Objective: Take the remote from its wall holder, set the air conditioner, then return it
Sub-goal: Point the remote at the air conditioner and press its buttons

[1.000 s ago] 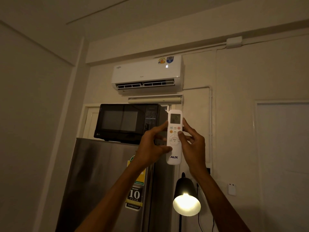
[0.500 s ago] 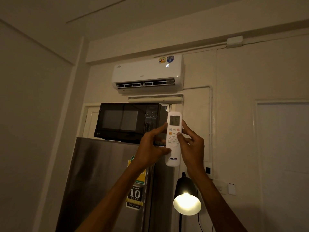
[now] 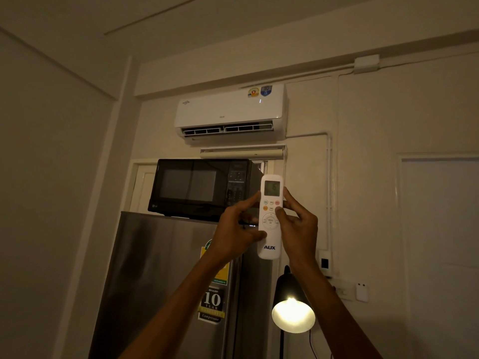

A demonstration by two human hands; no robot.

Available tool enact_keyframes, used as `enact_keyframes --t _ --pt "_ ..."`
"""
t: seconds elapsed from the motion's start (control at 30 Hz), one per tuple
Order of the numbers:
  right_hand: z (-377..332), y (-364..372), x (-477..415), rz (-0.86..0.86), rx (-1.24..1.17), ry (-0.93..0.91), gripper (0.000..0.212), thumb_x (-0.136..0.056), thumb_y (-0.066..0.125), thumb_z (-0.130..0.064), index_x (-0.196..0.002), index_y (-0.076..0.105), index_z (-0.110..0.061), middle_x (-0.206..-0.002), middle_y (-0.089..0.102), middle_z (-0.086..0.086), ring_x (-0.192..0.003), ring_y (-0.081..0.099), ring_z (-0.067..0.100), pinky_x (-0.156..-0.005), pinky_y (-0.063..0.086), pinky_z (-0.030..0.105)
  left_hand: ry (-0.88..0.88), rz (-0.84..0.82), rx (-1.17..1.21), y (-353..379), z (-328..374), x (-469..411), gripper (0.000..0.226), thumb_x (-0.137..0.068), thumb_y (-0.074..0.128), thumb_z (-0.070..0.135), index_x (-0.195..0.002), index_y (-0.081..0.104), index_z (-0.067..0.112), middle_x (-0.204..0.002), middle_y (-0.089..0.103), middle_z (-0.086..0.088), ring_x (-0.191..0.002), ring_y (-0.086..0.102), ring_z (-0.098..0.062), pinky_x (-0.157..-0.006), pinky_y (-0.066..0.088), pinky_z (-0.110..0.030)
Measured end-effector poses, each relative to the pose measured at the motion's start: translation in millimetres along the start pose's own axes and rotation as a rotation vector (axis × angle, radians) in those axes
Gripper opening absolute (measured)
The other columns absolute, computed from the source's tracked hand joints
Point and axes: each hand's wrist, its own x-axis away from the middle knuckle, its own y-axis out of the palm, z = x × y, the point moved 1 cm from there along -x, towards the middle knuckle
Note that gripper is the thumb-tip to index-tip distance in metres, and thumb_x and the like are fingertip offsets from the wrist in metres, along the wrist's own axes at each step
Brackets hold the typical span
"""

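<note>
I hold a white AUX remote upright in both hands, its small screen facing me. My left hand grips its left edge, thumb low on the front. My right hand grips the right edge, with the thumb on a button at the right of the keypad. The white air conditioner hangs high on the wall above, its flap open and a faint lit mark on its front. A small white holder with a dark slot is fixed to the wall just right of my right wrist.
A black microwave sits on top of a steel fridge directly behind the remote. A lit black lamp shines below my right forearm. Switches are on the wall at the right, beside a white door panel.
My right thumb has slid up from the round centre pad to a button at the keypad's right. The air conditioner's lit digits have changed to a single faint mark.
</note>
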Motion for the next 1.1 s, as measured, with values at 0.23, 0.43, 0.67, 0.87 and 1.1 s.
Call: enact_keyframes --t 0.23,0.43,0.67,0.87,1.1 --pt "-5 0 2 -0.106 -0.025 -0.011 0.050 -0.086 0.060 -0.011 -0.129 0.044 -0.031 -0.121 0.055 -0.009 -0.102 0.063 0.019 -0.073 0.057 0.027 -0.006 0.000 -0.014 -6 -6 -1 0.078 -0.074 0.072 -0.003 -0.140 0.038 0.022 -0.128 0.056 -0.002 -0.099 0.063 -0.009 -0.070 0.055 -0.010" --pt "-4 -5 2 -0.310 0.010 0.027 0.068 -0.082 0.062 -0.001 -0.133 0.032 -0.035 -0.135 0.050 0.004 -0.115 0.055 0.019 -0.080 0.056 0.031 -0.015 0.011 -0.005 -11 -10 -1 0.079 -0.073 0.072 -0.003 -0.140 0.039 0.024 -0.127 0.056 0.000 -0.101 0.063 -0.011 -0.073 0.056 -0.014" --pt "-5 -7 4 -0.430 0.023 0.040 0.083 -0.078 0.063 0.007 -0.119 0.028 -0.057 -0.131 0.049 0.002 -0.124 0.050 0.023 -0.090 0.054 0.041 -0.016 0.002 -0.011 -13 -14 -1 0.079 -0.073 0.071 -0.004 -0.139 0.039 0.025 -0.126 0.056 0.001 -0.100 0.062 -0.006 -0.070 0.055 -0.011" --pt "-5 -3 5 -0.336 0.018 0.045 0.067 -0.084 0.061 -0.005 -0.138 0.032 -0.029 -0.132 0.050 0.001 -0.113 0.056 0.017 -0.082 0.055 0.032 -0.017 0.012 -0.008 -12 -17 1 0.077 -0.074 0.072 -0.003 -0.139 0.040 0.024 -0.123 0.058 0.003 -0.096 0.062 -0.002 -0.070 0.055 -0.011" --pt "-2 5 6 -0.113 0.045 0.008 0.051 -0.084 0.062 -0.013 -0.132 0.047 -0.021 -0.125 0.062 0.009 -0.099 0.066 0.022 -0.072 0.059 0.032 -0.018 0.009 -0.018 -12 -21 1 0.078 -0.073 0.073 0.000 -0.139 0.040 0.025 -0.126 0.057 0.000 -0.102 0.061 -0.008 -0.072 0.056 -0.013"
